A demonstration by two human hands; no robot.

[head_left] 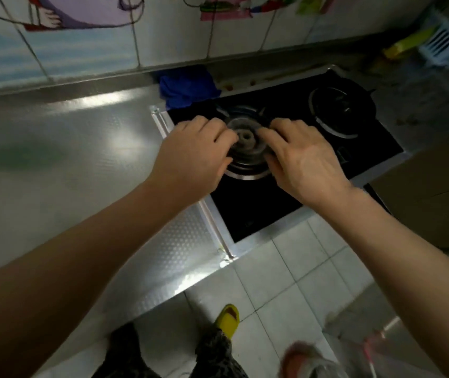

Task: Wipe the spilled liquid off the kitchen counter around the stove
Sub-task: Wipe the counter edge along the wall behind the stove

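Over the stove's (267, 208) left burner (246, 143) we curl our left hand (190, 156) and right hand (304, 162) round its rim. Blue cloth (188, 87) lies bunched at the far counter (62, 148) edge; long axis unclear.

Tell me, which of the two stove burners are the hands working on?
The near-left burner: the left hand and right hand grip it from either side. The far-right burner sits untouched, nothing near it.

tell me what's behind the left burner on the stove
A crumpled blue cloth lies behind the left burner, against the wall's foot at the stove's back corner. Both hands cover the burner's sides.
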